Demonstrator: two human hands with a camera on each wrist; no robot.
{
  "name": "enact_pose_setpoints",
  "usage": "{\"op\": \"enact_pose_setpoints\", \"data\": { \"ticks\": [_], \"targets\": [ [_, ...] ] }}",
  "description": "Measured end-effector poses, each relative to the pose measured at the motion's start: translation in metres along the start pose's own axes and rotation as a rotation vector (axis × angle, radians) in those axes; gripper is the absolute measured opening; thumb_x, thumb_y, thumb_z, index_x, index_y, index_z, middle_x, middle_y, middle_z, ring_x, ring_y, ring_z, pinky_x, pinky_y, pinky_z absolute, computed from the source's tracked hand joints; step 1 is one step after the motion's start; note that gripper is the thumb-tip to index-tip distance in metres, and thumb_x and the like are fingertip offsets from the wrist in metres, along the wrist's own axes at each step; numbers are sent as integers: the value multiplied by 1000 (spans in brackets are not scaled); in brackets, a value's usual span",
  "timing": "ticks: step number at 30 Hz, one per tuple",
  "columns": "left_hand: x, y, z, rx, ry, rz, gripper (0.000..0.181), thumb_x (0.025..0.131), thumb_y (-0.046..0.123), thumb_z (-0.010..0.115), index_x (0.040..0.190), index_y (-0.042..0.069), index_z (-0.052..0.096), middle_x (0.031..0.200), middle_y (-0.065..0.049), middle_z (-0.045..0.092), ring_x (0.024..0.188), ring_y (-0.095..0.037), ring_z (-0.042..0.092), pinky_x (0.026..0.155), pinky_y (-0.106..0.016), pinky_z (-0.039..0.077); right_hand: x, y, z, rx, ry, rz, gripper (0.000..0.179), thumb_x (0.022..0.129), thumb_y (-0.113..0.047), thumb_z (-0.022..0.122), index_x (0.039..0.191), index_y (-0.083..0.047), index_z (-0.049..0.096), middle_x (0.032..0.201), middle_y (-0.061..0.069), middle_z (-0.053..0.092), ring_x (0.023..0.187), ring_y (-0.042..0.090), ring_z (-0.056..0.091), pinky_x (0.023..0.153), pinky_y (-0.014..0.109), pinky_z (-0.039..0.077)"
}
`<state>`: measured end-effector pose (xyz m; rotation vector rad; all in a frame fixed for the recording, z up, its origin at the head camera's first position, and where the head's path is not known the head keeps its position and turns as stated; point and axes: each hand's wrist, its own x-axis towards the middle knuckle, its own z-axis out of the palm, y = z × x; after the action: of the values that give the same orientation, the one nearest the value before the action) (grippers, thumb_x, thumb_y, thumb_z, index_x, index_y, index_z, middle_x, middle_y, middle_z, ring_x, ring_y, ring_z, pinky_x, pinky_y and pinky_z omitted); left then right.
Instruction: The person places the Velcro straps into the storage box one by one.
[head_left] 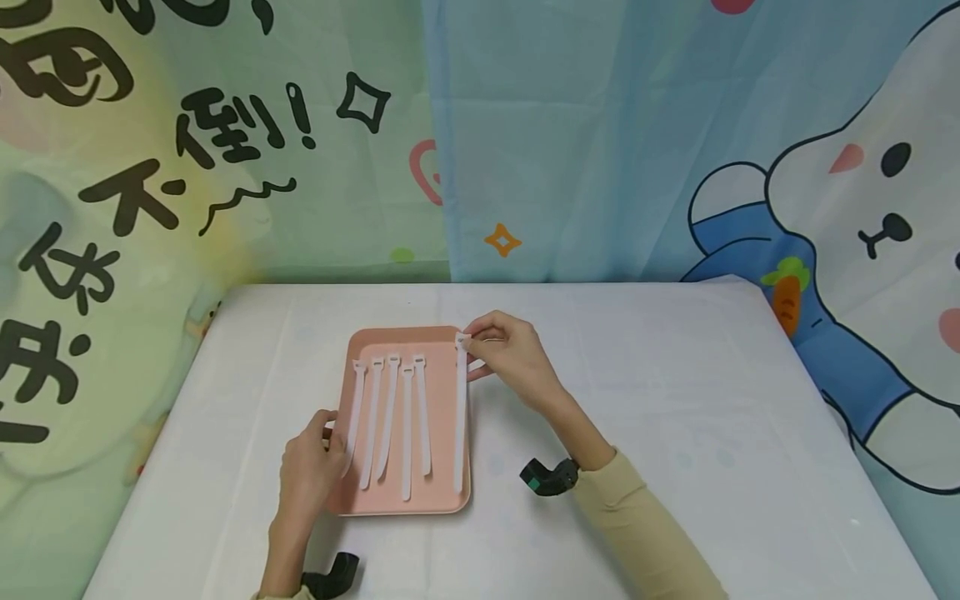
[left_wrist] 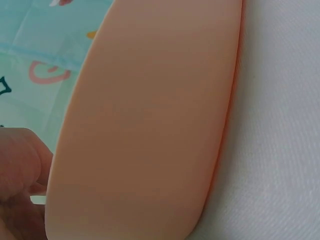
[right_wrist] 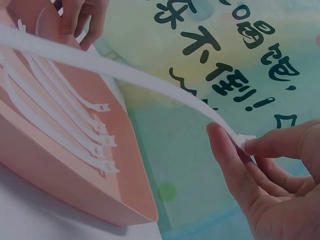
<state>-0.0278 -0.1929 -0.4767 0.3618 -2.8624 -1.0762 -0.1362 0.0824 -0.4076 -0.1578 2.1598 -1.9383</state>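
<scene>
A shallow pink tray (head_left: pixel 442 502) lies on the table, with several long white straps (head_left: pixel 407 433) with slotted heads lengthwise in it. At its left side my left hand (head_left: pixel 311 462) has its fingers curled at the rim, beside the leftmost strap. In the left wrist view the tray's outer wall (left_wrist: pixel 145 115) covers part of that hand. Over the tray's right edge, my right hand (head_left: pixel 510 354) pinches another white strap (head_left: pixel 461 417) near its head, between thumb and fingers. That strap (right_wrist: pixel 150 81) arcs above the tray in the right wrist view.
A white cloth covers the table (head_left: pixel 660 392). Behind it hangs a printed curtain (head_left: pixel 570 150) with lettering and a cartoon rabbit. Black wrist cameras (head_left: pixel 549 477) sit on both forearms.
</scene>
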Motion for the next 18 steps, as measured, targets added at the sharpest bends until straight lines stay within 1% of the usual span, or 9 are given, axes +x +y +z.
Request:
{"op": "enact_pose_setpoints", "data": {
  "ticks": [1, 6, 8, 10, 18],
  "targets": [
    [0, 0, 0, 1, 1, 0, 32, 96, 0, 54, 127, -5, 63, 97, -28, 73, 70, -31, 69, 53, -34, 48, 0, 1, 1, -3, -2, 2, 17, 97, -9, 67, 112, -1, 66, 98, 15, 69, 78, 24, 73, 71, 44, 62],
    [0, 0, -1, 0, 0, -6, 32, 96, 0, 55, 127, -5, 63, 98, -28, 73, 70, -31, 69, 54, -34, 48, 2, 6, 8, -8, -12, 6, 16, 96, -7, 68, 111, 0, 65, 94, 15, 69, 76, 24, 72, 71, 44, 62],
    [0, 0, -1, -1, -3, -8, 32, 96, 0, 55, 127, -5, 63, 98, -28, 73, 70, -31, 69, 53, -34, 48, 3, 8, 10, -6, -19, 2, 16, 96, -5, 68, 111, 1, 65, 93, 15, 69, 75, 24, 71, 70, 42, 62],
    [0, 1, -1, 0, -2, -9, 32, 96, 0, 55, 127, -5, 63, 98, -28, 73, 70, -31, 69, 53, -34, 48, 4, 11, 12, -7, -26, 1, 16, 96, -4, 67, 111, 2, 65, 93, 15, 69, 75, 24, 71, 70, 43, 62],
    [1, 1, -1, 1, -1, -4, 33, 96, 0, 54, 127, -5, 63, 97, -28, 73, 67, -28, 67, 52, -32, 46, 9, 23, 16, -34, -41, 11, 15, 97, -5, 67, 110, 1, 66, 95, 14, 69, 74, 19, 71, 70, 38, 62]
  ]
}}
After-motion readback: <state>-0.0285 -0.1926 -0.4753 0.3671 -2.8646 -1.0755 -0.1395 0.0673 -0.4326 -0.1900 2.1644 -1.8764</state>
